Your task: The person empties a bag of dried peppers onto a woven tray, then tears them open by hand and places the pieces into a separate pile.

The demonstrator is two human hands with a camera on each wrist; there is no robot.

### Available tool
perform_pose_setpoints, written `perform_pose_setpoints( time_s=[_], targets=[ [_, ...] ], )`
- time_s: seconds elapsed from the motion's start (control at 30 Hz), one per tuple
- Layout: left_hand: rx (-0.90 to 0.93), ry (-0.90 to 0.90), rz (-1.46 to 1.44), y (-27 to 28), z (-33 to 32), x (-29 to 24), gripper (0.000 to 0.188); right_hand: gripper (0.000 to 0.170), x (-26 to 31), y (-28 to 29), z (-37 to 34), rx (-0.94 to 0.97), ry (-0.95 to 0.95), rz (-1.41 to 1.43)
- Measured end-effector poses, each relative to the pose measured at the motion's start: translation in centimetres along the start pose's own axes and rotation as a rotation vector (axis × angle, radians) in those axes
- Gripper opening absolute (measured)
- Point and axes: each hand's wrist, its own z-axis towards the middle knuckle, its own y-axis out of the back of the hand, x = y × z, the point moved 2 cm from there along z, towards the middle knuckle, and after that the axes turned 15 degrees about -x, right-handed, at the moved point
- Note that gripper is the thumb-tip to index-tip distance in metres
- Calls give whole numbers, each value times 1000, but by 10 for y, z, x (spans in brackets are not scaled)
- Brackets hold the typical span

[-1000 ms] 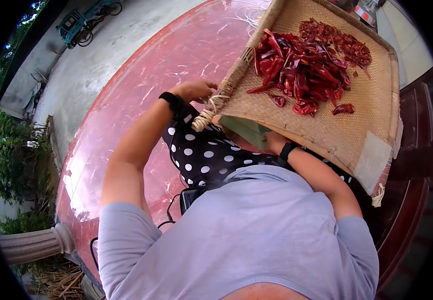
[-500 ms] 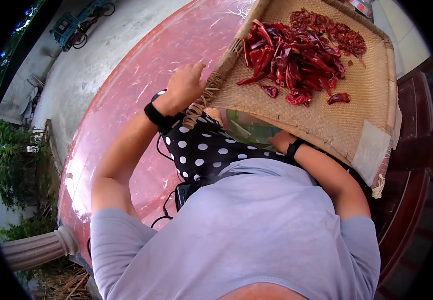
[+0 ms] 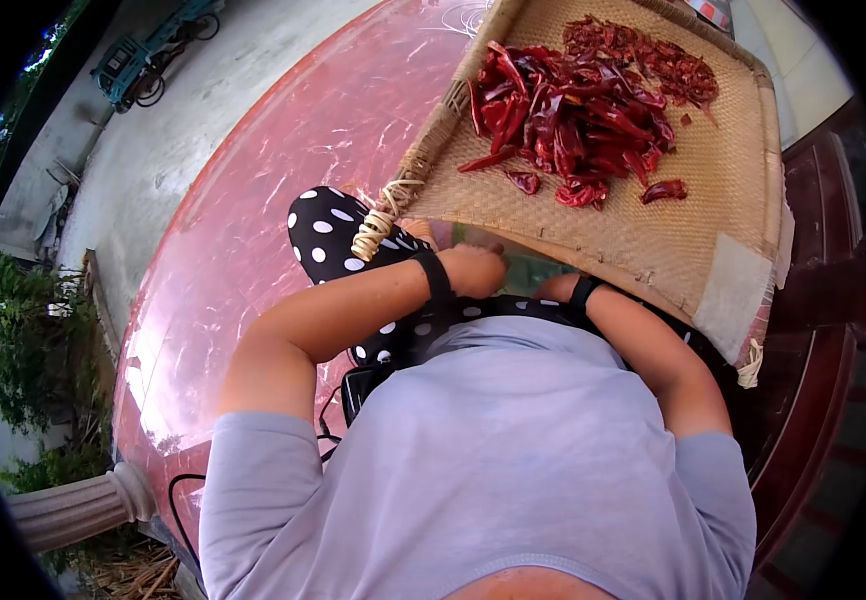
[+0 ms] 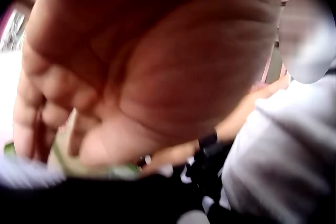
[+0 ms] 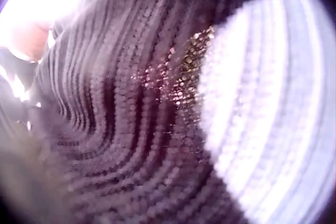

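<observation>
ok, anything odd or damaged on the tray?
At its lower right corner in the head view, the tray has a pale patch unlike the rest, perhaps a repair. One pepper lies apart from the pile.

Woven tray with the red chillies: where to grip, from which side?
Probably best: the woven tray by its left rim and right rim, coming in from both sides. These rims are raised and give something to wrap round; the near edge looks low and flat. Keep it level, as the chillies lie loose.
</observation>
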Motion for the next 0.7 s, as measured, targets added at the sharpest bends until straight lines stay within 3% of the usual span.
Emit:
perform_pose_setpoints(
  time_s=[0.03,0.13,0.2,0.3,0.33,0.43,0.5,0.53,0.6,0.7],
  targets=[
    [-2,22,-67,-8,9,3,37,48,-2,0,0,12,-4,52],
    [225,47,16,-47,37,21,48,51,-9,-5,6,49,-33,250],
    [348,64,-11,-62,44,31,48,51,1,1,-6,26,-153,267],
    [677,61,85,-51,49,32,42,51,8,4,-13,27,-193,266],
    [633,29,74,-51,47,33,40,51,7,5,-14,32,-184,260],
    [570,-13,51,-64,44,49,38,47,-14,-18,21,263,295,243],
    [619,19,47,-111,62,81,39,46,-3,-10,15,186,248,344],
    [595,62,41,-92,55,72,39,45,4,-5,10,147,223,394],
    [542,146,26,-32,32,36,39,45,15,7,-7,38,166,316],
    [559,217,-63,-60,38,56,40,44,3,-1,1,-16,239,-31]
  ],
)
